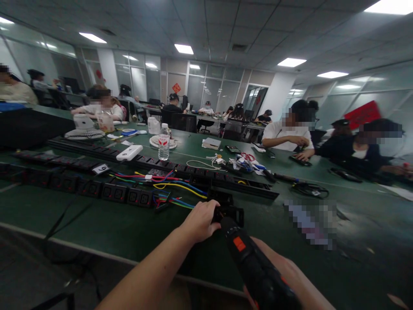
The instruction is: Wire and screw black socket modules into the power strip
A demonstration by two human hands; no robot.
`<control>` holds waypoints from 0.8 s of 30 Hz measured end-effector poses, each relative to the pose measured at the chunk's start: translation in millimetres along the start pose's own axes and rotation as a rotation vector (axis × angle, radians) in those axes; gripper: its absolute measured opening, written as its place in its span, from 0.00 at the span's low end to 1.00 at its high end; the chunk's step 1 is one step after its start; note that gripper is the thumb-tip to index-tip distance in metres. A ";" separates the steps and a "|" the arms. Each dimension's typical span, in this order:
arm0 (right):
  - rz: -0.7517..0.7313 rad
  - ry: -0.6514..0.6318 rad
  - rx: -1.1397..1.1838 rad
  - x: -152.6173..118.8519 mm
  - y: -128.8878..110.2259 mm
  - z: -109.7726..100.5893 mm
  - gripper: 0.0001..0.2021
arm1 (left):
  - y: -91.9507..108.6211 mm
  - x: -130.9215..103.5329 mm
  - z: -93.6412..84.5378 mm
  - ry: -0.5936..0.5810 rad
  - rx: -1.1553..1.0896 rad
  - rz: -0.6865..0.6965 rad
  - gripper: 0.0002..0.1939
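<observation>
My right hand (pixel 274 258) is wrapped round a black and orange cordless screwdriver (pixel 254 262), its nose pointing away from me. The bit meets a black end piece (pixel 237 215) at the end of a power strip's wiring. My left hand (pixel 203 219) grips that end piece, thumb and fingers closed on it. Blue, yellow, red and green wires (pixel 180 187) run left from there to a row of black socket modules (pixel 125 193). The screwdriver's body hides part of my right hand, and the bit's tip is hard to make out.
Further black power strips (pixel 167 165) lie across the green table (pixel 180 232). A water bottle (pixel 164 144), a white fan (pixel 84 129) and a white box (pixel 129 153) stand beyond. Loose cables (pixel 309 189) lie to the right. Co-workers (pixel 288 129) sit opposite.
</observation>
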State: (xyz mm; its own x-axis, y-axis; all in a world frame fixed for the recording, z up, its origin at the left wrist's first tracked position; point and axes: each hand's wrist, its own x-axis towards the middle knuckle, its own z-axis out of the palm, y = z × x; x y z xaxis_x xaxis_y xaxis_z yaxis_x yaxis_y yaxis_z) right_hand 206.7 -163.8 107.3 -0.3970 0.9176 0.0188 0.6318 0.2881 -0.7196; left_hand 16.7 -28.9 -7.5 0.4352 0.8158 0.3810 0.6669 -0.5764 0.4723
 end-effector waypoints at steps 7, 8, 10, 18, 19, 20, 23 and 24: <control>0.027 0.096 -0.038 -0.3 3.2 7.0 0.14 | 1.3 -1.5 -1.4 0.004 -0.013 -0.001 0.24; 0.038 0.087 -0.042 -0.9 5.3 7.3 0.12 | 1.5 -1.8 -1.7 -0.001 -0.013 -0.007 0.24; 0.077 0.104 -0.042 -2.7 8.5 7.6 0.10 | 1.6 -2.3 -1.9 -0.009 -0.014 -0.019 0.25; 0.171 0.161 -0.133 -6.0 14.5 14.4 0.14 | 0.4 -1.2 -0.1 -0.034 -0.006 -0.043 0.26; 0.199 0.129 -0.154 -4.8 16.1 15.9 0.15 | 0.3 -1.1 -0.4 -0.035 -0.007 -0.032 0.25; 0.214 0.104 -0.177 -3.5 17.8 17.2 0.16 | 0.2 -1.1 -0.9 -0.034 -0.009 -0.017 0.25; 0.204 0.062 -0.240 -0.6 21.2 19.5 0.15 | -0.2 -0.9 -2.6 -0.025 -0.024 0.015 0.24; 0.197 0.057 -0.249 0.0 21.4 19.5 0.15 | -0.4 -0.6 -3.0 -0.022 -0.031 0.016 0.24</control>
State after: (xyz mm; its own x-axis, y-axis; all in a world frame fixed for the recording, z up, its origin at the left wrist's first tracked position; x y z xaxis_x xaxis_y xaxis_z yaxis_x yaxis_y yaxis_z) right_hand 207.3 -163.0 78.3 -0.2170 0.9743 -0.0602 0.8393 0.1547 -0.5212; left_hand 14.3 -29.3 -5.5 0.4592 0.8071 0.3712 0.6410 -0.5903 0.4906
